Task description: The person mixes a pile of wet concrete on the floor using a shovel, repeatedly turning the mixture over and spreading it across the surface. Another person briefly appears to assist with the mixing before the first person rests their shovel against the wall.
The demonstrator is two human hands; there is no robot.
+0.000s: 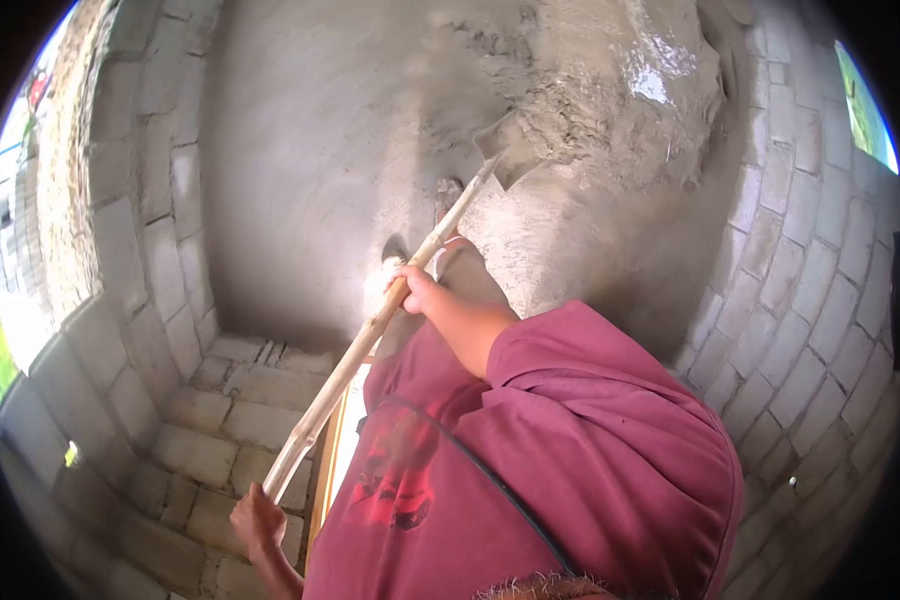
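A shovel with a pale, slightly crooked wooden handle (348,370) runs diagonally from lower left to upper middle. My right hand (412,289) is wrapped round the middle of the handle, with that arm stretched across in front of the maroon shirt. At the lower left, my left hand (258,520) grips the handle's end, fingers closed. The shovel's metal blade (510,168) lies at the edge of a heap of wet grey mortar (610,120), partly sunk in it. My feet show beside the handle, just short of the blade.
Smooth grey floor (300,150) spreads left of the mortar heap. Block walls rise on both sides, a left wall (150,170) and a right wall (800,270); more blockwork (205,455) stands at lower left. Bright openings show at the far left and upper right.
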